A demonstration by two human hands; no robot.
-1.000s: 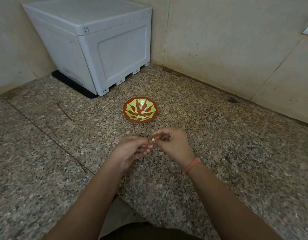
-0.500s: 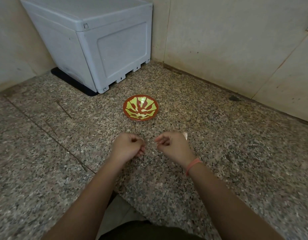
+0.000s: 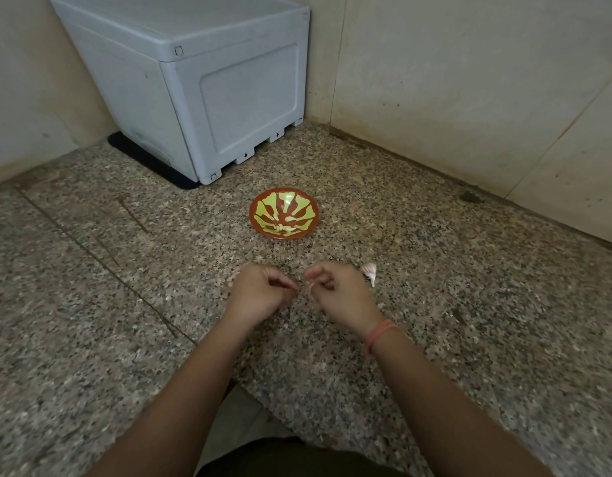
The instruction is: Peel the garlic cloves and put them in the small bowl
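A small red bowl (image 3: 299, 201) with a yellow-green pattern sits on the speckled stone floor, with a few pale peeled cloves (image 3: 284, 229) at its bottom. My two hands hover just in front of it, a small gap between them. My left hand (image 3: 259, 292) has its fingers curled shut, and whatever is inside is hidden. My right hand (image 3: 340, 292), with an orange band on its wrist, pinches a small pale garlic piece (image 3: 309, 285) at its fingertips. A pinkish-white unpeeled garlic piece (image 3: 370, 272) lies on the floor just right of my right hand.
A grey plastic box (image 3: 201, 84) stands in the far corner on a dark mat (image 3: 149, 160). Beige walls run behind and along the right side. A small dark mark (image 3: 469, 197) lies near the right wall.
My hands were joined on one clove a second ago and have since pulled apart. The view moved, and the garlic piece on the floor right of my right hand came into sight.
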